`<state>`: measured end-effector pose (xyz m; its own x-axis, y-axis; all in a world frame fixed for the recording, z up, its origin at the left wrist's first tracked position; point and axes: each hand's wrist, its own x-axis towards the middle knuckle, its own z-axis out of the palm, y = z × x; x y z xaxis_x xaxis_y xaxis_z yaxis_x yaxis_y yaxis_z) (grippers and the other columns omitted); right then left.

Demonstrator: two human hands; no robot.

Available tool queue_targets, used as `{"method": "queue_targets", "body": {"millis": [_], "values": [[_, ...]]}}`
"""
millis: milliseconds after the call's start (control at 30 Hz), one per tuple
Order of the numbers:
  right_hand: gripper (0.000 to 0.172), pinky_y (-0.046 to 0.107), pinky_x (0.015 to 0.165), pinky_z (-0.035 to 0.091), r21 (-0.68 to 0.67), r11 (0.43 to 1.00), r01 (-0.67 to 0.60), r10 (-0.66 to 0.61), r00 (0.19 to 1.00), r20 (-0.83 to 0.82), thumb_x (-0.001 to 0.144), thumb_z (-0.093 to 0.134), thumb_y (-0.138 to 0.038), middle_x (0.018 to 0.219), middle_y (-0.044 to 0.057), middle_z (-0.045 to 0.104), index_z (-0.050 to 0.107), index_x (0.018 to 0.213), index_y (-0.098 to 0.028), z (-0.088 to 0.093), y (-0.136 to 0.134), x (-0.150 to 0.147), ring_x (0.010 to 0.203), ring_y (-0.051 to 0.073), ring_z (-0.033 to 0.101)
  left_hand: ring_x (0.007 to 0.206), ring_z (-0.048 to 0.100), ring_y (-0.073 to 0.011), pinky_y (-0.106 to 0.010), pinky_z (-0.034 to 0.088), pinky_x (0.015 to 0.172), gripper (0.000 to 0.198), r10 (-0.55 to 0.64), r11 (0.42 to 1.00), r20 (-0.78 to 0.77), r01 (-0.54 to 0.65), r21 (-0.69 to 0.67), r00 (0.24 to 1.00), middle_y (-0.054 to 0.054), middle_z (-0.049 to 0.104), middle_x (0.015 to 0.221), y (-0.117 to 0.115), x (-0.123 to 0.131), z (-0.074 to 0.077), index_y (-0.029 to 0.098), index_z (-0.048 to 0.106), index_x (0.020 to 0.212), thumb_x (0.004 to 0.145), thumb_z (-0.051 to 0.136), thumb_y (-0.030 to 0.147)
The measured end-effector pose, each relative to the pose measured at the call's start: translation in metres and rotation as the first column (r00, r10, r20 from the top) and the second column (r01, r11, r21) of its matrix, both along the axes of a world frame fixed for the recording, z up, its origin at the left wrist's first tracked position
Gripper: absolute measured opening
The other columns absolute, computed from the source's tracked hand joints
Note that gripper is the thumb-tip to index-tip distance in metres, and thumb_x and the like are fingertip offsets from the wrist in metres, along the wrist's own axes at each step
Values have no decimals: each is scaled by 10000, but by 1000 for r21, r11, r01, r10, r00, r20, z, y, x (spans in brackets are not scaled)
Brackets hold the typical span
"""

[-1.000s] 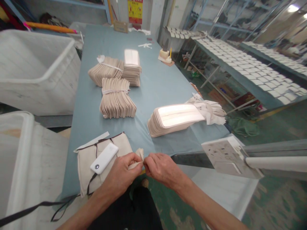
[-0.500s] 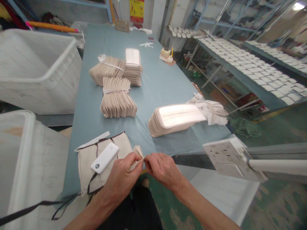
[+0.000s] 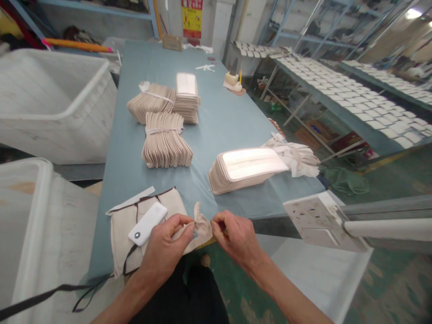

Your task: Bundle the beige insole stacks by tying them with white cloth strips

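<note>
At the near edge of the blue-grey table [image 3: 219,117], my left hand [image 3: 167,245] and my right hand [image 3: 236,236] both pinch a small beige cloth strip [image 3: 201,225], which is bunched and spread between them. Just left of my left hand lies a beige cloth bag [image 3: 123,229] with dark cords, and a white power bank [image 3: 147,223] rests on it. A loose stack of beige flat pieces [image 3: 245,168] sits beyond my right hand, with a heap of white cloth strips [image 3: 297,155] at its far end.
Tied bundles of beige pieces [image 3: 165,139] and another stack [image 3: 186,96] lie mid-table. Large white plastic bins [image 3: 54,103] stand at left. A white board on a metal arm [image 3: 320,220] juts in at right. Racks of white pieces [image 3: 340,94] fill the right side.
My hands have drawn slightly apart, and the cloth strip has opened out between them. It now shows as a bunched, wider piece. The view has tilted a little.
</note>
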<state>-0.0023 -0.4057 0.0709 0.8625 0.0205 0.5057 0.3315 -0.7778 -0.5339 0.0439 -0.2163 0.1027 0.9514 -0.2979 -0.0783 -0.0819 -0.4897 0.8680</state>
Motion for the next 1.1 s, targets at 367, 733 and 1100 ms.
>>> {"method": "queue_targets", "body": {"millis": [367, 733, 1100], "values": [[261, 237, 516, 338, 743, 536, 401, 195, 798, -571, 852, 597, -422, 614, -36, 524, 597, 782, -170, 12, 43, -22, 552, 113, 441, 545, 669, -98, -188, 459, 524, 160, -183, 983, 613, 134, 125, 769, 46, 710, 714, -2, -15, -14, 185, 635, 1025, 1048, 501, 270], [298, 251, 522, 342, 696, 529, 485, 95, 781, -617, 801, 606, -448, 576, -20, 528, 593, 699, -169, 18, 42, -23, 543, 120, 451, 550, 670, -115, -229, 451, 537, 227, -259, 965, 741, 139, 221, 619, 31, 678, 687, -3, -10, -16, 171, 599, 988, 1095, 431, 280], [356, 240, 527, 409, 701, 473, 533, 124, 748, -652, 767, 647, -503, 611, 13, 603, 649, 758, -147, 17, 44, -9, 558, 133, 524, 570, 658, -122, -238, 469, 569, 184, -271, 962, 731, 163, 217, 627, 25, 673, 709, -1, 0, -26, 178, 585, 978, 1085, 450, 245]]}}
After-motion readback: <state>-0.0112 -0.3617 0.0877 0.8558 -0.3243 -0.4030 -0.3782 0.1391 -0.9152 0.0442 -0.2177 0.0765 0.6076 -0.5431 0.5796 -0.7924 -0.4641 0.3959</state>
